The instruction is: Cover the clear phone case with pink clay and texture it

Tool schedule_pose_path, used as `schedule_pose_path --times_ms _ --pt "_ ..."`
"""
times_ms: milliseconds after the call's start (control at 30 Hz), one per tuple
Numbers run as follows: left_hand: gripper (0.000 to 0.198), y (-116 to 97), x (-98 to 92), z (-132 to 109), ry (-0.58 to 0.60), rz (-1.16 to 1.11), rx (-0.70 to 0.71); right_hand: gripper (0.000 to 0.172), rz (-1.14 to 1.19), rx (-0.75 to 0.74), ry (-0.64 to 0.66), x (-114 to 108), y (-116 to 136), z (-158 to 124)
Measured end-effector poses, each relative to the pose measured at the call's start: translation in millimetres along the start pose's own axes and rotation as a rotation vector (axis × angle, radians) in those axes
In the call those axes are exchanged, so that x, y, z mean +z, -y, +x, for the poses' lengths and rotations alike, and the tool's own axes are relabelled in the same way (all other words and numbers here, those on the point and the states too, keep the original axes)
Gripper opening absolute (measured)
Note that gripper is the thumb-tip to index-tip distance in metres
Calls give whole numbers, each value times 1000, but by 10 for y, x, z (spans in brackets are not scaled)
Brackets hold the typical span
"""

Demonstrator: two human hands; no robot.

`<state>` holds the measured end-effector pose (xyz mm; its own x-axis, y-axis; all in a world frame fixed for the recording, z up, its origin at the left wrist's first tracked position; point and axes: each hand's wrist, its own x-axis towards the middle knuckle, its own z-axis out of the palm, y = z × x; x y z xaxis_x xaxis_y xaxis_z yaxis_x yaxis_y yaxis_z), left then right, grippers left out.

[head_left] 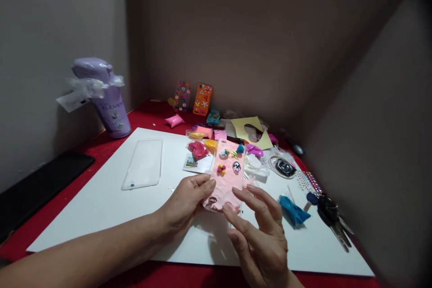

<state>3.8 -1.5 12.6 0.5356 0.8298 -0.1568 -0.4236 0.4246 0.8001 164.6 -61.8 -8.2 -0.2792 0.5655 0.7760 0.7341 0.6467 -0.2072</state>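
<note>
A phone case coated in pink clay is held up over the white board by my left hand, thumb on its left edge. Small clay figures sit on its upper part: a cupcake shape, a yellow-and-black piece, a teal piece, a red-and-yellow cluster and a black-and-white face. The coating looks uneven near the lower edge, where a darker patch shows at the left. My right hand is at the lower right of the case, fingers spread and bent, with a fingertip at the clay's bottom edge. Nothing is gripped in it.
A clear phone case lies left on the white board. Behind are several clay packets, including red, and yellow cut paper. Blue clay and keys lie right. A purple bottle and orange case stand farther back.
</note>
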Motion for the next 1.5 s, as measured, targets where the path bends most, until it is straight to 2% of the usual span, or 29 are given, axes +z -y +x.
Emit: schedule_pose_path --times_ms 400,833,1067,1167,1267,1333,1400,1500 --pt "23 56 -35 2 9 13 13 30 -46 -52 103 65 41 -6" --pt "22 73 -50 5 15 24 -7 28 -61 -74 126 110 107 26" --pt "24 52 -17 -9 4 0 -22 29 -129 -142 78 144 137 34" --pt "23 38 -8 -3 -6 -16 -8 25 -84 -151 -24 75 153 19" --pt "21 37 -21 14 -11 -48 17 19 14 34 -185 3 119 -10" --pt "22 37 -31 23 -20 -71 39 18 144 281 -291 -4 71 -27" --pt "24 35 -36 26 -33 -80 50 23 278 521 -253 30 18 -34" --pt "25 27 -31 19 -44 -72 54 29 676 907 -95 123 -37 -28"
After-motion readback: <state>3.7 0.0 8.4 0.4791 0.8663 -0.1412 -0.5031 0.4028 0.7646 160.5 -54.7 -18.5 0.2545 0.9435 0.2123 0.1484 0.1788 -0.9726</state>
